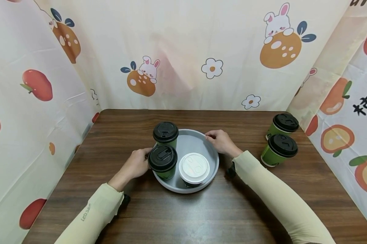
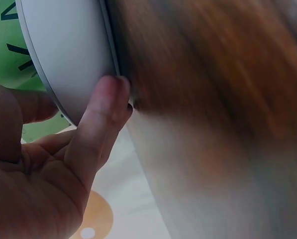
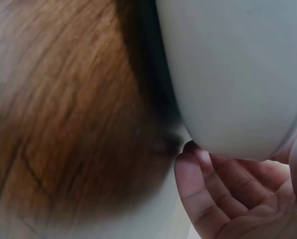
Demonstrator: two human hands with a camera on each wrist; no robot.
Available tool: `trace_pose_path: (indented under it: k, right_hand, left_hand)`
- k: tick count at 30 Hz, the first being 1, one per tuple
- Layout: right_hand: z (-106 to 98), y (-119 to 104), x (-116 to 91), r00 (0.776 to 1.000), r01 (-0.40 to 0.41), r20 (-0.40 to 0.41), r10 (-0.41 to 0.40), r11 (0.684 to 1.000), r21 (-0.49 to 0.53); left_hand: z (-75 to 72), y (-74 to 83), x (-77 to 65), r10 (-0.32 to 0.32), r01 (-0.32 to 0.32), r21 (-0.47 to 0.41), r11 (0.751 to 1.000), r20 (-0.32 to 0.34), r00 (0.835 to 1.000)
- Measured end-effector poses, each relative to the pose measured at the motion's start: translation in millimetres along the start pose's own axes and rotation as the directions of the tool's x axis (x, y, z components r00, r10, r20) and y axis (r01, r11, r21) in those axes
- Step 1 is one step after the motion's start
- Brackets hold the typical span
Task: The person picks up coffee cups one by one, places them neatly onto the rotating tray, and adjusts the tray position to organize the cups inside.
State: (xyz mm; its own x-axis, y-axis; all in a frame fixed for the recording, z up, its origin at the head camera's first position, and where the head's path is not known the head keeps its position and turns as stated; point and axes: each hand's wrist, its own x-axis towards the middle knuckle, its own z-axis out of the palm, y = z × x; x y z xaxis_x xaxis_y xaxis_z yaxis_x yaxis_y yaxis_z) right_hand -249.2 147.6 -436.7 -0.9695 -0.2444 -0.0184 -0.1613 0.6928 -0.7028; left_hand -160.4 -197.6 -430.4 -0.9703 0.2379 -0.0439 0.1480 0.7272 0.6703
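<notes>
In the head view, a round grey tray (image 1: 191,144) is sitting mid-table (image 1: 183,223), carrying 3 cups: 2 black-lidded green cups (image 1: 162,158) at its left and 1 white-lidded cup (image 1: 194,168) nearer the person. The left hand (image 1: 137,163) is gripping its left edge, the right hand (image 1: 221,141) its far right edge. 2 other green cups (image 1: 278,149) are standing well apart, to the right.

In the left wrist view, the thumb is lying at the rim and the fingers are bracing the outer wall.

In the right wrist view, the fingers are supporting the wall near its base; whether the tray is touching the table, I can't tell.

I'd judge the person is positioning the loaded tray; the next move is likely calling for level, even hands.
</notes>
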Motion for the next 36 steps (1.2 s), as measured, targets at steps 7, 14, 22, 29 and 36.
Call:
trace_pose_path:
  k: [7,14,22,29,36]
  right_hand:
    - [-2,-2,-3,1.000,-0.003,-0.002,0.003,1.000,-0.002]
    - [-3,-2,-5,1.000,-0.025,0.012,0.025,1.000,0.000]
    - [-3,-1,-7,0.999,-0.046,0.016,0.045,0.999,0.010]
    - [-4,0,-9,0.999,-0.047,0.013,0.047,0.999,0.010]
    - [-4,1,-14,0.998,-0.055,0.025,0.055,0.999,0.000]
  left_hand:
    - [-3.4,-2.1,-0.6,0.014,-0.013,0.035,0.999,-0.042,0.999]
    - [-5.6,-2.9,-4.5,0.008,-0.002,0.073,0.997,-0.077,0.997]
    - [-9.7,-4.5,-9.7,-0.005,0.014,0.084,0.996,-0.106,0.994]
    - [-11.3,-4.8,-12.2,0.004,0.007,0.082,0.997,-0.125,0.992]
    - [-11.3,-6.0,-14.2,0.003,0.008,0.082,0.997,-0.134,0.991]
